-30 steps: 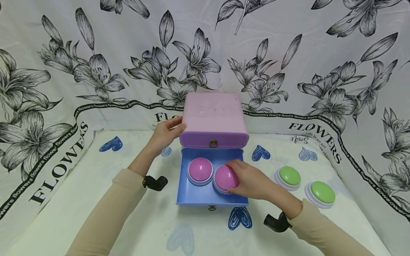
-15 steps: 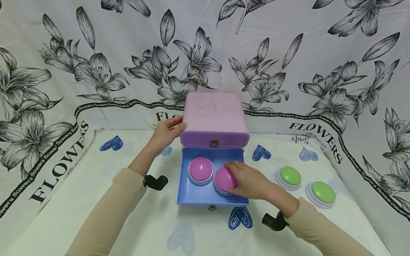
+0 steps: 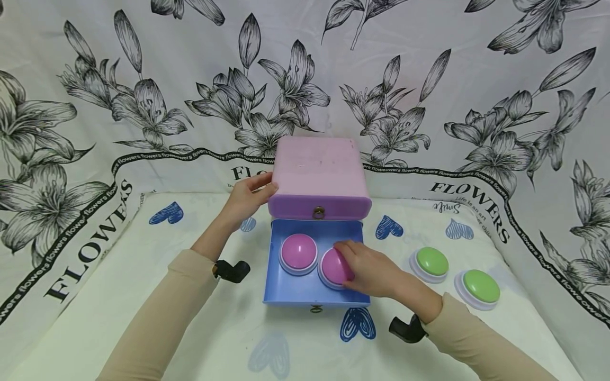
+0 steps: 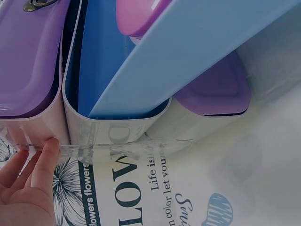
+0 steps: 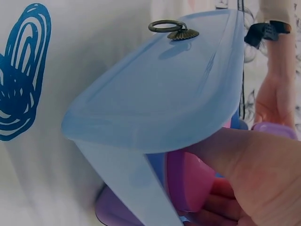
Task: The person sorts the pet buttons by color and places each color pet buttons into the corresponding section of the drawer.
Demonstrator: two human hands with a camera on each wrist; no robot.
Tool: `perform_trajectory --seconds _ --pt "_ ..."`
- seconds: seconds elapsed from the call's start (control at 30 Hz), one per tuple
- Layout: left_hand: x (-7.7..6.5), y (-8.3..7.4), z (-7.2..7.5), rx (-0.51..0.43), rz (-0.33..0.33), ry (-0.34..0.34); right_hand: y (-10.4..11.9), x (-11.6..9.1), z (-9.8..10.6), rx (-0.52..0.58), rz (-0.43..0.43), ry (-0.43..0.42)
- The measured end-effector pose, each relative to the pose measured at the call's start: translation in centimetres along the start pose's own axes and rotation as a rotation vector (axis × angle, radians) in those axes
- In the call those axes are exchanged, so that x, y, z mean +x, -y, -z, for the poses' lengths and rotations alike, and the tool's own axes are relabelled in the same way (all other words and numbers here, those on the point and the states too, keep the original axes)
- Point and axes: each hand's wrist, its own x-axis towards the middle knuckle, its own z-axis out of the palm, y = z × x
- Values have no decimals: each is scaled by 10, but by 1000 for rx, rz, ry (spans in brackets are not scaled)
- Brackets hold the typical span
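Head view shows a small pink cabinet point(image 3: 318, 166) with its blue drawer point(image 3: 286, 292) pulled out toward the person. Inside this drawer, side by side, are the left pink button point(image 3: 298, 252) and the right pink button point(image 3: 335, 266); both appear to sit upright on their pale bases. The right hand point(image 3: 374, 269) holds the right pink button, the thumb at the near side and the fingers bent over the far side; probably this grip is chosen because the round dome gives no handle. The left hand point(image 3: 248, 200) has fingers mostly extended, which touch the side of the cabinet and enclose nothing; I judge that it steadies the light box while the drawer hangs forward. Two more buttons, the nearer green button point(image 3: 481, 286) and the farther green button point(image 3: 431, 261), stand on the tablecloth point(image 3: 214, 338) at the right of the drawer, within easy reach, it seems, of the right hand.

About writing, the hanging cloth point(image 3: 381, 32) says "FLOWERS" in large letters at both sides, and its black band point(image 3: 190, 155) repeats "flowers" in small white letters. The word "Smile" is upside down at the right. On the cabinet and the buttons I can read no brand.
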Motion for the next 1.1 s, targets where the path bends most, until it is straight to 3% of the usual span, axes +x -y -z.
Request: perform_trajectory --seconds 0.67,0.97,1.1 --pt "0 -2 0 -1 13 0 -1 -3 -2 7 49 -1" --pt "-15 -26 -2 14 24 13 -4 -4 0 12 98 -14" --pt "-17 -29 -2 13 28 8 -4 -4 1 11 109 -28"
